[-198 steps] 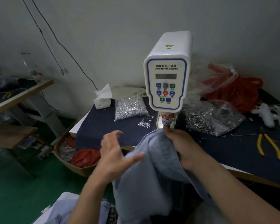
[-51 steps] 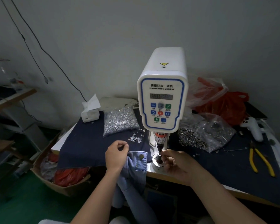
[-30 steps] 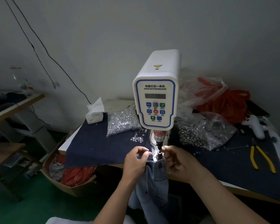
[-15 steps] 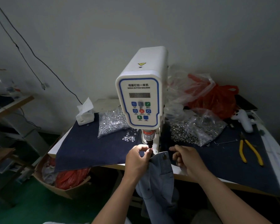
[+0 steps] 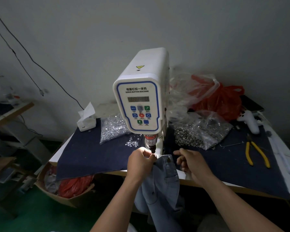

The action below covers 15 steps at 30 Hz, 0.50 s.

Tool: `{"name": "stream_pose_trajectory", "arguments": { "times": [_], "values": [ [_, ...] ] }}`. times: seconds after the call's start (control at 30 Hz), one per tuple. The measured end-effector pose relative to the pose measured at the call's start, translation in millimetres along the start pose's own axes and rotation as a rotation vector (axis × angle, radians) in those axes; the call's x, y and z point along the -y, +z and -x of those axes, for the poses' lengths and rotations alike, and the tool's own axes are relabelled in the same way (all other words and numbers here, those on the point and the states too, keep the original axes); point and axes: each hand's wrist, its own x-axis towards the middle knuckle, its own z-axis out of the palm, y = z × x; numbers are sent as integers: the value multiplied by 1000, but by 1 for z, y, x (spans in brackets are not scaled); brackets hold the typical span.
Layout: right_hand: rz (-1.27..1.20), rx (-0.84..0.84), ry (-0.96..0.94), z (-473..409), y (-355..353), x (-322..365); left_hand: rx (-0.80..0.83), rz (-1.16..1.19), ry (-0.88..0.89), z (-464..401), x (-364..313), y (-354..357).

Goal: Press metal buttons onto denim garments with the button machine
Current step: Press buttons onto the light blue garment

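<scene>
The white servo button machine stands on the table, its press head pointing down near the front edge. A light blue denim garment hangs over the table edge with its waistband lying under the press head. A metal button sits on the waistband. My left hand pinches the waistband's left end just below the press head. My right hand hovers a little to the right of the garment, fingers curled, with nothing visible in them.
A dark blue cloth covers the table. A bag of silver parts and a loose pile lie left of the machine, a bag of buttons right. Yellow pliers, a tissue box, a red bag, a floor box.
My right hand has left the press head and moved right, off the garment. My left hand still pinches the waistband under the press head.
</scene>
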Motion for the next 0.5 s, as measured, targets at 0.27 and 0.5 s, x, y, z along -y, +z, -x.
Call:
{"name": "stream_pose_trajectory", "arguments": {
  "times": [0.27,0.5],
  "values": [
    [19,3,-18,0,-1,-2,45,96,-95,-5,0,-4],
    [8,11,-23,-3,-4,-6,76,-46,-31,-2,-11,-11]
  ]
}}
